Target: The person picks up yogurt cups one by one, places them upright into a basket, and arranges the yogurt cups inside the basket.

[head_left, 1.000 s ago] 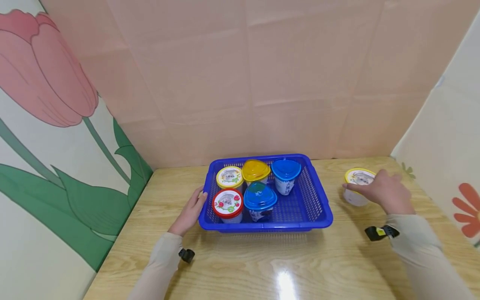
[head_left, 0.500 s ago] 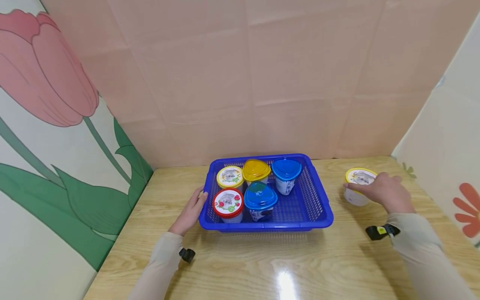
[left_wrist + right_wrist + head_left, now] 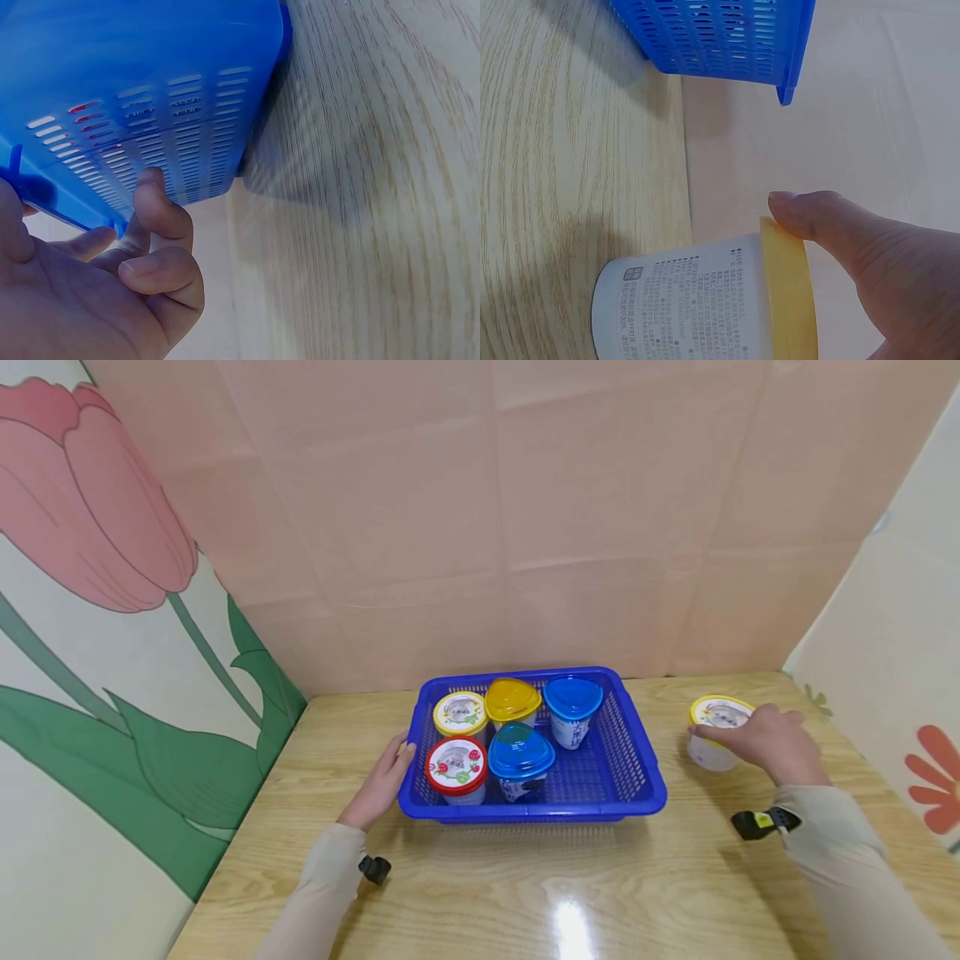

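At the left rim of a blue plastic basket [image 3: 600, 808] is my left hand [image 3: 378, 783], thumb over the edge and curled fingers outside the slotted wall. Off to the basket's right stands a white lidded cup [image 3: 708, 755] with a yellow-rimmed lid. My right hand [image 3: 776, 745] grips this cup by its lid from above, thumb at the rim in the right wrist view; its other fingers are mostly hidden. Inside the basket stand a yellow-rimmed cup [image 3: 460, 713], a red-rimmed cup [image 3: 456, 766], a yellow-lidded cup [image 3: 512, 700] and two blue-lidded cups, one front [image 3: 521, 752], one back [image 3: 573, 700].
The basket rests on a wood-grain table [image 3: 480, 893]. Behind it rises a pinkish covered wall [image 3: 480, 527]. A tulip-painted panel [image 3: 82, 760] borders the left side, and a white panel [image 3: 900, 610] with a red flower borders the right.
Almost nothing differs. The right thumb and the cup have shifted very slightly; the left hand and the basket stay in place.
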{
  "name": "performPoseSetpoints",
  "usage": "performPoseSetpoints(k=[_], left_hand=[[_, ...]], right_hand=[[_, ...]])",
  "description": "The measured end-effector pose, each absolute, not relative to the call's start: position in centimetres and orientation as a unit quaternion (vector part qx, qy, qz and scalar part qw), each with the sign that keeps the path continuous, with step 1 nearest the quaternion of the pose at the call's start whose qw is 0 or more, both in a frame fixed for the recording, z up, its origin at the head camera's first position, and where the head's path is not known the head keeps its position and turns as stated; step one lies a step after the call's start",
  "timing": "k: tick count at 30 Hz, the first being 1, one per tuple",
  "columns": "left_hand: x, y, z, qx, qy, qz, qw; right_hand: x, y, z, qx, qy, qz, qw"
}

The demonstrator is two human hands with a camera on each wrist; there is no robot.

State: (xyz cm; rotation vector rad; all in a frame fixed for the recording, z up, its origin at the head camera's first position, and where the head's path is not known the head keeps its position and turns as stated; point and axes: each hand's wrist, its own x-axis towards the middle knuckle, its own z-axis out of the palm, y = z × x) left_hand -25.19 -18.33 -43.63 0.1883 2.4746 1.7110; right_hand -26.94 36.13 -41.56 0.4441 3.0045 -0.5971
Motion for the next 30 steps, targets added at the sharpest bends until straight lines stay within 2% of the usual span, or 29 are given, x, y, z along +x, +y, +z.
performPoseSetpoints(k=[12,16,25,30], left_hand=[[-25.3,-18.4,-43.7,0.066,0.815,0.572,0.063],[-25.9,-18.7,-44.9,0.061,0.811,0.579,0.060],[-26.7,-18.8,-46.8,0.060,0.818,0.571,0.030],[-26.6,-18.8,-46.4,0.055,0.817,0.573,0.040]], right_hand=[[-26.6,36.0,-41.3,0.138,0.972,-0.192,0.017],[-26.3,35.8,-41.1,0.136,0.971,-0.196,0.014],[-25.5,34.8,-39.8,0.104,0.973,-0.203,-0.036],[-25.2,34.3,-38.9,0.103,0.973,-0.203,-0.042]])
